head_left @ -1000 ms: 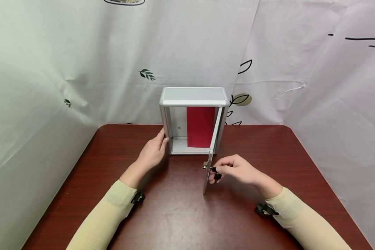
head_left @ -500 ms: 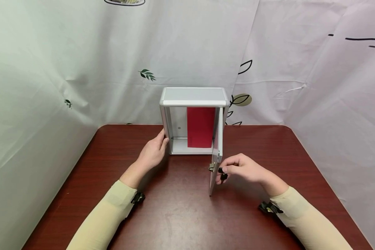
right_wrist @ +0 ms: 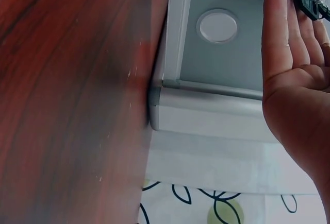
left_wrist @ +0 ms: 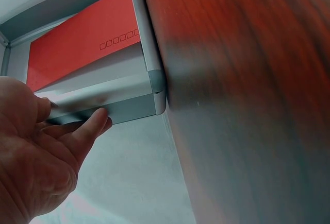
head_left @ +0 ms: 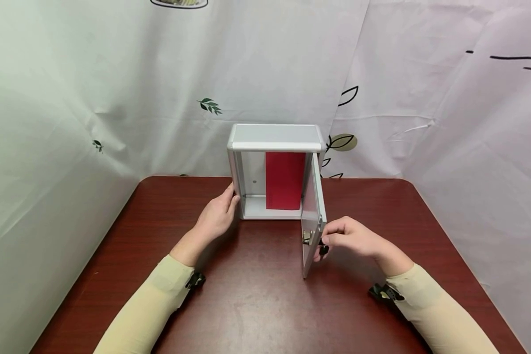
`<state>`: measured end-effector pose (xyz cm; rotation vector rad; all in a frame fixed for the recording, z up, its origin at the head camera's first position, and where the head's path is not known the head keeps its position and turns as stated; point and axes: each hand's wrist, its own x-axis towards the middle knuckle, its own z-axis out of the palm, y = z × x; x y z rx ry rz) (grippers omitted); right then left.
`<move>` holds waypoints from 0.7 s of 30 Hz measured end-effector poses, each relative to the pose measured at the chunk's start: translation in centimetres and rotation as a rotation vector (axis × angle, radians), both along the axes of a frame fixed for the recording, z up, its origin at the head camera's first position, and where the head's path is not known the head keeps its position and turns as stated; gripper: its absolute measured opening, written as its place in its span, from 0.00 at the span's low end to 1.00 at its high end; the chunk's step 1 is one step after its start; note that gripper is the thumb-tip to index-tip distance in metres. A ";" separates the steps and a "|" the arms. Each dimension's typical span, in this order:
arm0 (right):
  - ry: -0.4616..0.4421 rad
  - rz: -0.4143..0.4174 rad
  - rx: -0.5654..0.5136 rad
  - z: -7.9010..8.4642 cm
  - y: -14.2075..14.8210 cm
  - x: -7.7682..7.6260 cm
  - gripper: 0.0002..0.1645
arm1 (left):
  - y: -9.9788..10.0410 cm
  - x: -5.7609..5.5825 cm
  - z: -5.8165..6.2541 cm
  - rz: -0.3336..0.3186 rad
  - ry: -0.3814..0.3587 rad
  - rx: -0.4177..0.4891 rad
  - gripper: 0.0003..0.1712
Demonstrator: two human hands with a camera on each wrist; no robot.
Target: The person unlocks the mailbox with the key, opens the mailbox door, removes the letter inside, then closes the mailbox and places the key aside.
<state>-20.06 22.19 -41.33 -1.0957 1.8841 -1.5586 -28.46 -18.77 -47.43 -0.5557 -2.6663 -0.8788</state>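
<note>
A silver-framed metal box (head_left: 275,133) stands upright near the table's back edge, its door (head_left: 313,206) swung out on the right side. Inside, a red envelope (head_left: 285,180) leans against the back wall; printed squares show on it in the left wrist view. My left hand (head_left: 215,215) rests against the box's left side, fingers fairly straight along the outside and thumb at the front edge. My right hand (head_left: 356,239) pinches a black-headed key in the door's lock (head_left: 307,237). A second black-headed key (right_wrist: 308,3) hangs over the fingers.
The dark red wooden table (head_left: 256,309) spreads out in front of the box. White printed sheeting (head_left: 159,88) hangs close behind the box and along both sides. A round pale disc (right_wrist: 217,26) sits on the grey panel in the right wrist view.
My right hand has drawn the door by the key further to the right, opening it wider and showing more of its inner face. The left hand and the box have stayed put.
</note>
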 end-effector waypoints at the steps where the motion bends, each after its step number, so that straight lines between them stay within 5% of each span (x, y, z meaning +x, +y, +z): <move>1: 0.007 0.004 -0.002 0.0 0.1 0.0 0.15 | -0.1 -0.2 -0.3 -0.001 0.001 -0.003 0.35; 6: 0.012 0.031 -0.021 0.0 0.4 -0.1 0.15 | -0.5 -1.1 -1.6 0.025 0.013 -0.037 0.35; 13: -0.011 0.023 -0.043 -0.2 0.5 -0.1 0.15 | 0.9 2.5 3.9 0.010 -0.096 0.008 0.32; 17: -0.018 0.029 -0.040 -0.2 0.6 -0.2 0.15 | 1.0 3.4 5.5 0.044 -0.099 0.007 0.32; 21: -0.001 0.034 -0.034 -0.2 0.6 -0.3 0.15 | 0.9 4.0 6.7 0.087 -0.021 0.053 0.29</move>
